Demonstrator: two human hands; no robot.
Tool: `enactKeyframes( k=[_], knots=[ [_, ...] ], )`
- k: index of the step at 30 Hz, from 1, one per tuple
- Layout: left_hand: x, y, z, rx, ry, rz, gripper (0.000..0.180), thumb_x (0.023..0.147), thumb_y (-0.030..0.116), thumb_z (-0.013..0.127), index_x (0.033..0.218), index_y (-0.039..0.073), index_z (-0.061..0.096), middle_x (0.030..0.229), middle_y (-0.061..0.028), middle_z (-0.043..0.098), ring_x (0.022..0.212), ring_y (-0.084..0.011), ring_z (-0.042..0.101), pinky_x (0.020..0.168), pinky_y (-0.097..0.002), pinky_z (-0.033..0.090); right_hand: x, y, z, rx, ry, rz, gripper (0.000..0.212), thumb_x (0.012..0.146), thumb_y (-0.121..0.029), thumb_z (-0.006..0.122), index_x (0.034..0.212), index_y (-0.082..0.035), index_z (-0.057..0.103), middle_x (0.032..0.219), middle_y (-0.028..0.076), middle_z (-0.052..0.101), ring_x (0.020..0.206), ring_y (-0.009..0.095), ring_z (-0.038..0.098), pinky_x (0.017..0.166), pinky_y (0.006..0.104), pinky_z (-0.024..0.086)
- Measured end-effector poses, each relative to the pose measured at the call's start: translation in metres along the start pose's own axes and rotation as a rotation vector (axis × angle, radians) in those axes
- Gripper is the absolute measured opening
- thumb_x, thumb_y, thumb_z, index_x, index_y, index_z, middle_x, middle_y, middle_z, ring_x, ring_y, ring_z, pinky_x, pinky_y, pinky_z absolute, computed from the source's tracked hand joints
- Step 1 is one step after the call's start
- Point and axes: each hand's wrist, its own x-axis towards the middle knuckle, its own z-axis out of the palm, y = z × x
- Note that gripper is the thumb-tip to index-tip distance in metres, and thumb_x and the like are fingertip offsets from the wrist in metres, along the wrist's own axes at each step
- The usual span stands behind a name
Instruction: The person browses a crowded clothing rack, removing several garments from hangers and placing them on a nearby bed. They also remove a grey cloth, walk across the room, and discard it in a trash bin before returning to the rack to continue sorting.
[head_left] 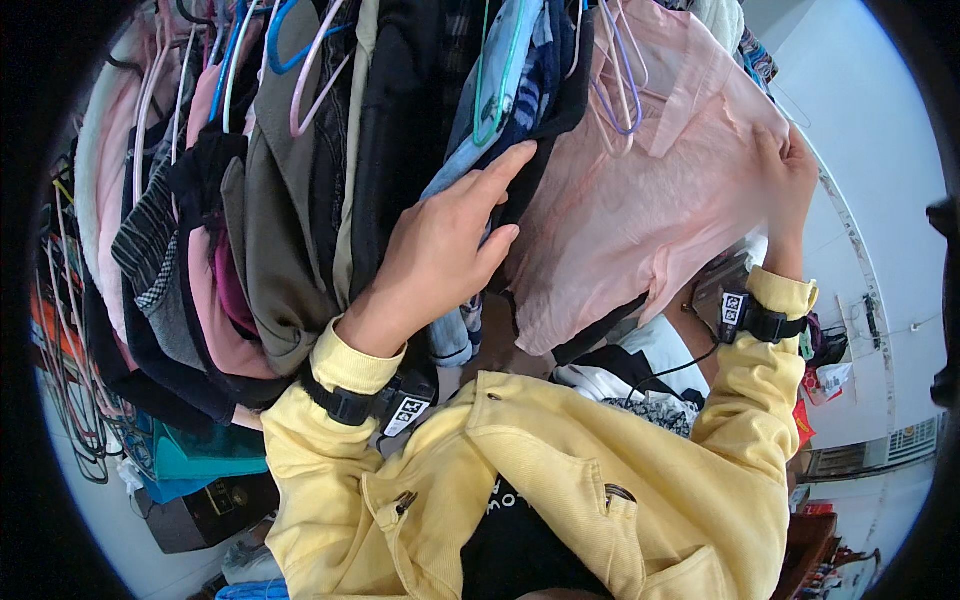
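Note:
A thin pale pink shirt (610, 230) hangs at the right of the row, spread toward the right. My right hand (790, 175) is closed on the shirt's right edge, near its shoulder, and holds the cloth out. My left hand (440, 245) lies against a dark garment (552, 135) and a light blue denim one (460, 165) beside the shirt. Its index finger is stretched out and the thumb stands apart, with nothing in its grip. Within the shirt's neck opening hang a purple hanger (625, 95) and a pale pink hanger.
Packed clothes on hangers fill the left, among them an olive garment (285, 200) and a pink one (215, 310). Several bare hangers (70, 370) dangle at far left above a dark box (215, 510). Folded white and black clothes (640, 375) lie below the shirt. A white wall stands at right.

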Motion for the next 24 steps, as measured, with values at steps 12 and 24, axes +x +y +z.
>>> enactKeyframes(
  k=[12,24],
  knots=[
    [0.001,0.002,-0.001,0.020,-0.013,0.028,0.079,0.086,0.000,0.071,0.157,0.017,0.041,0.113,-0.0157,0.069,0.073,-0.0219,0.064,0.072,-0.0329,0.055,0.052,0.037,-0.027,-0.256,0.014,-0.047,0.033,0.097,-0.032,0.064,0.113,-0.004,0.072,0.086,0.011,0.071,0.080,0.019,0.065,0.077,0.0325,0.051],
    [-0.001,-0.001,0.000,0.024,-0.070,-0.006,0.081,0.085,-0.002,0.073,0.157,0.020,0.041,0.113,-0.0174,0.070,0.075,-0.0228,0.066,0.069,-0.0329,0.055,0.075,-0.007,0.005,-0.511,-0.327,-0.332,0.032,0.099,-0.027,0.062,0.120,-0.003,0.068,0.101,0.017,0.074,0.090,0.029,0.070,0.082,0.0359,0.053]
  ],
)
